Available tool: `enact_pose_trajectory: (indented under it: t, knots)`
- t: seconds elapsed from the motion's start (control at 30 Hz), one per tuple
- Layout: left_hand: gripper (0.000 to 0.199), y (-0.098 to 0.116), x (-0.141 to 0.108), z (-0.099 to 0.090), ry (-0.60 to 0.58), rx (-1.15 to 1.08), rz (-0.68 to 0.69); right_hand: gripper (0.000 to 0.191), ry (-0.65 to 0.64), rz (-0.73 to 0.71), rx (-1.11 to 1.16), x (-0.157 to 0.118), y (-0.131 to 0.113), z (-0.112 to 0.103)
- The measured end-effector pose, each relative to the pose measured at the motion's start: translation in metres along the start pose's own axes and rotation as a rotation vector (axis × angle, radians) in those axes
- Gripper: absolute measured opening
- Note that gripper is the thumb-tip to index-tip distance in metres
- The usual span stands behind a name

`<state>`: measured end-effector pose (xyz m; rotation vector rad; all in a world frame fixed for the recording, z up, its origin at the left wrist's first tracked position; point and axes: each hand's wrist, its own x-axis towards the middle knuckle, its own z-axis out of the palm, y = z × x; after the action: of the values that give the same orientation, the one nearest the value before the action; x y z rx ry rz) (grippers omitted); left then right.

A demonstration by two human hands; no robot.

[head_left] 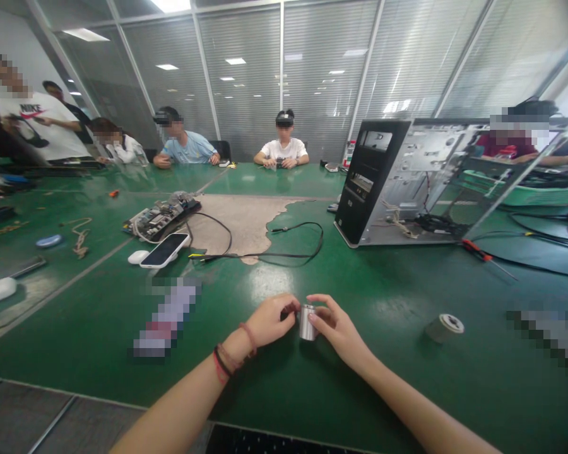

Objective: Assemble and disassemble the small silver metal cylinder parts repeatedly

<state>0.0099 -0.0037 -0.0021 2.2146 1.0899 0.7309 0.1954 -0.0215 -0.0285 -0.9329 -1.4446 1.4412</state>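
A small silver metal cylinder (307,324) stands upright on the green table. My right hand (334,321) holds it from the right, the thumb against its side and the index finger at its top rim. On the other side, my left hand (273,317) has its fingers curled into a pinch beside the upper left of the cylinder. What those fingertips hold, if anything, is hidden. Farther right stands a second, grey cylindrical part (445,328) with a pale ring-shaped top, apart from both hands.
An open computer case (376,189) stands at the right, with a red-handled screwdriver (478,251) close by. A phone (165,250), a black cable (307,255) and a circuit assembly (163,216) lie farther back on the left. Several people are around the table.
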Motion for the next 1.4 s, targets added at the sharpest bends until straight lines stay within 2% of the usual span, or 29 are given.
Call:
enact_pose_trajectory:
  t: [0.4,0.63,0.83,0.93,1.07,1.4]
  knots:
    - [0.031,0.004,-0.001,0.000,-0.006,-0.119,-0.005,0.028,-0.027,-0.244,-0.426,-0.007,-0.007,0.001]
    - [0.037,0.004,0.002,-0.003,-0.056,-0.163,0.018,0.033,-0.038,-0.306,-0.467,-0.007,-0.007,-0.002]
    - [0.041,0.010,0.002,-0.005,-0.139,-0.176,0.041,0.048,-0.021,-0.274,-0.455,-0.008,-0.005,-0.006]
    - [0.043,0.012,0.003,-0.003,-0.143,-0.164,0.039,0.045,-0.008,-0.298,-0.470,-0.009,-0.004,-0.009]
    - [0.046,0.014,0.003,0.001,-0.102,-0.193,0.039,0.036,0.023,-0.383,-0.534,-0.011,-0.003,-0.011]
    - [0.044,0.015,0.000,0.007,0.069,-0.119,0.049,0.047,0.070,-0.569,-0.624,-0.011,-0.003,-0.012]
